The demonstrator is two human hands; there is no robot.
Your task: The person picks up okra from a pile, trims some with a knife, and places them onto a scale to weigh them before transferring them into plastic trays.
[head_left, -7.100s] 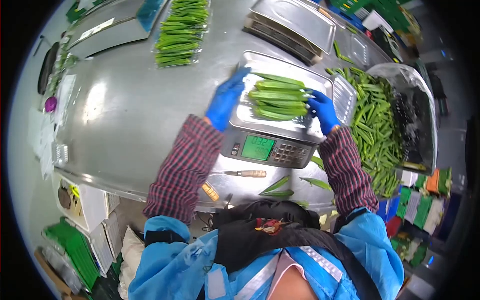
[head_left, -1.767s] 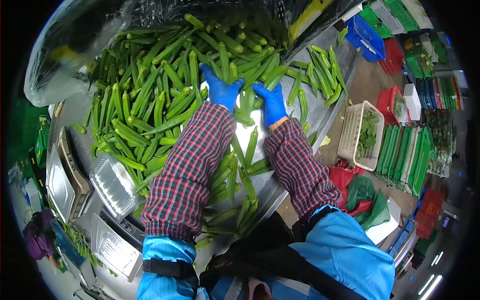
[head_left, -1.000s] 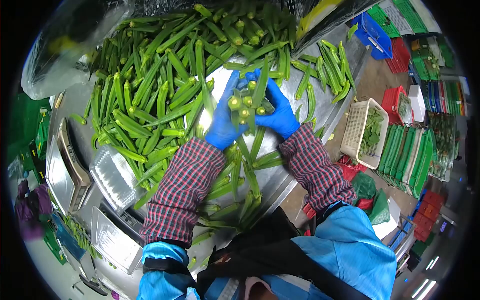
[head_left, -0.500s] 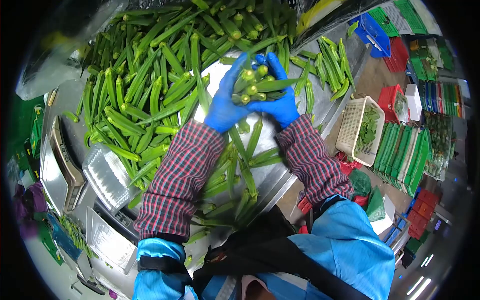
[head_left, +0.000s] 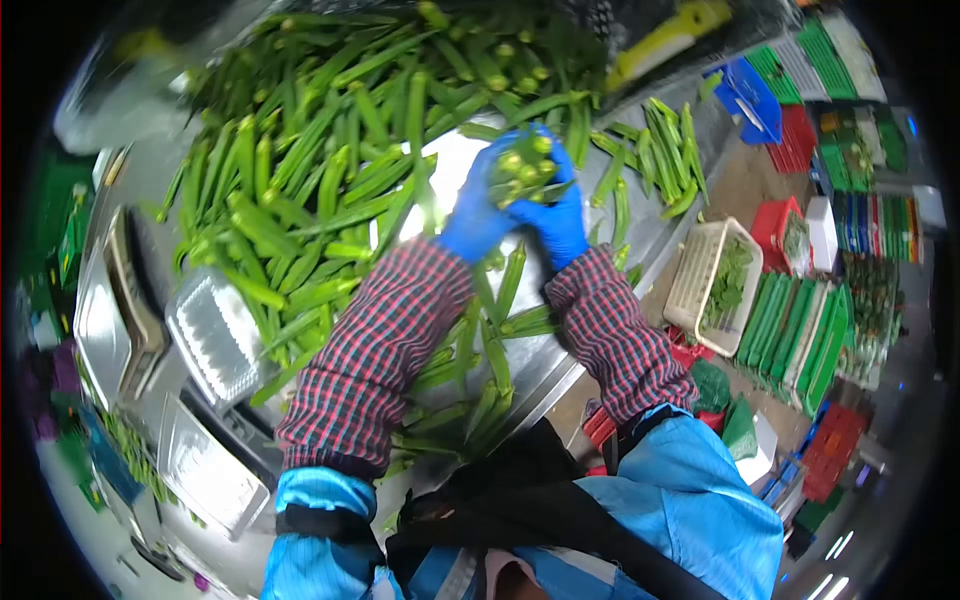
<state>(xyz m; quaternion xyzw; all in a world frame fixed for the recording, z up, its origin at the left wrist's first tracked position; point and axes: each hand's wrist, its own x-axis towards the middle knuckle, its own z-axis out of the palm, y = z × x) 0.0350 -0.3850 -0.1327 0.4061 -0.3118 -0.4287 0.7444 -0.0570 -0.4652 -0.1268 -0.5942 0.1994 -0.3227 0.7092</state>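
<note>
Both my hands wear blue gloves and wrap round one bundle of okra [head_left: 524,170], its pale stem ends facing me. My left hand [head_left: 475,205] closes on the bundle from the left, while my right hand [head_left: 556,205] grips it from the right. Beyond and to the left, a large heap of loose okra [head_left: 320,160] covers the metal table [head_left: 440,165]. More okra pods [head_left: 490,340] lie between my forearms. A smaller group of okra [head_left: 665,150] rests to the right of my hands. The bundle is slightly blurred by motion.
Clear plastic trays [head_left: 215,335] stand at the left beside a weighing scale [head_left: 135,310]. Past the table's right edge are a cream basket [head_left: 690,285] with greens, green crates [head_left: 790,325], a red crate [head_left: 778,235] and a blue crate [head_left: 745,95]. A yellow-handled object [head_left: 670,40] lies at the back.
The okra bundle is gathered more tightly, and my hands have closed further round it. A pod that stuck out to the right is drawn in. The whole view has shifted slightly.
</note>
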